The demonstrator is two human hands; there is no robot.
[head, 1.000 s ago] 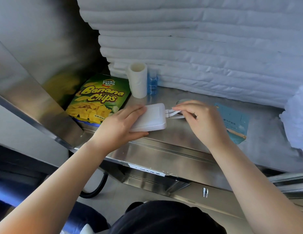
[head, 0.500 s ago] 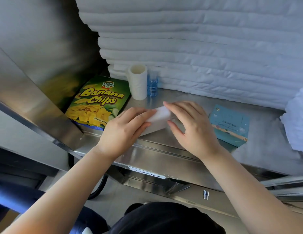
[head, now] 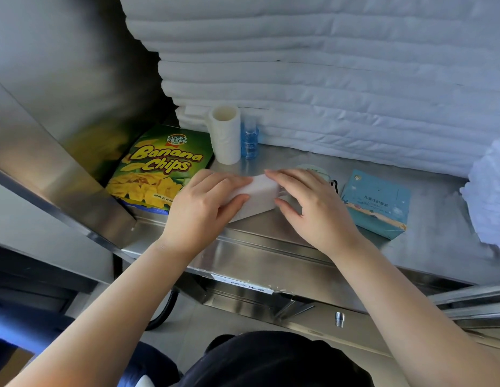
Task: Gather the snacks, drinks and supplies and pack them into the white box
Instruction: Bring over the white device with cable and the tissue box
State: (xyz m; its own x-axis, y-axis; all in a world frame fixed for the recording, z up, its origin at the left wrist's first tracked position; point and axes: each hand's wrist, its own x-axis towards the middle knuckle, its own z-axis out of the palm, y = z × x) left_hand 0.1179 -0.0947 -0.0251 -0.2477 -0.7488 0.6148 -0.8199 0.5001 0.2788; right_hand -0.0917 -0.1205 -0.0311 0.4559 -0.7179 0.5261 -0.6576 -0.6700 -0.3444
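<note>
Surface: stainless steel counter [head: 271,247]
Left: Banana Chips box [head: 159,169], lying flat
Back: white paper roll [head: 226,138] upright, small blue bottle [head: 249,141] just beside it, both against stacked white padding [head: 327,107]
Middle: white case [head: 260,199]
Right: teal box [head: 375,203], flat

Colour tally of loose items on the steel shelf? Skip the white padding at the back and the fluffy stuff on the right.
White: 2 (upright white paper roll; flat white case, gripped by left hand and right hand)
Blue/teal: 2 (small blue bottle; teal carton)
Green-yellow: 1 (banana chips box)
Pale, mostly hidden: 1 (round thing behind right hand)
Total: 6
</note>
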